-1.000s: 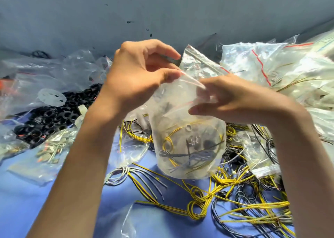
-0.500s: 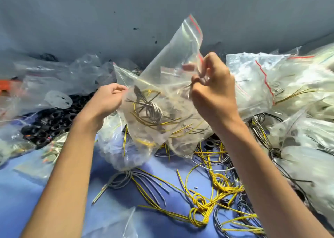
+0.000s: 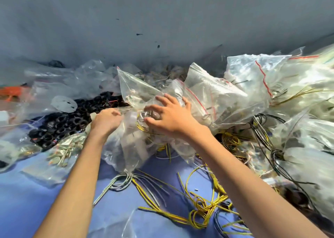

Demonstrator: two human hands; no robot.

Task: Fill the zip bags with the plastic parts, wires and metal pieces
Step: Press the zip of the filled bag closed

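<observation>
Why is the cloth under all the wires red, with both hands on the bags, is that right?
Not quite: the cloth is blue, not red, as the head view shows. The rest holds: the left hand and the right hand are both on the clear zip bags, and loose yellow wires lie on that blue cloth.

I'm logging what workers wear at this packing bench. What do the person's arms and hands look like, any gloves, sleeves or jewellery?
Both arms are bare up to the frame edge: no sleeves in view. The left hand and right hand wear no gloves, and no rings, watch or wristband show on the visible sides.
</observation>
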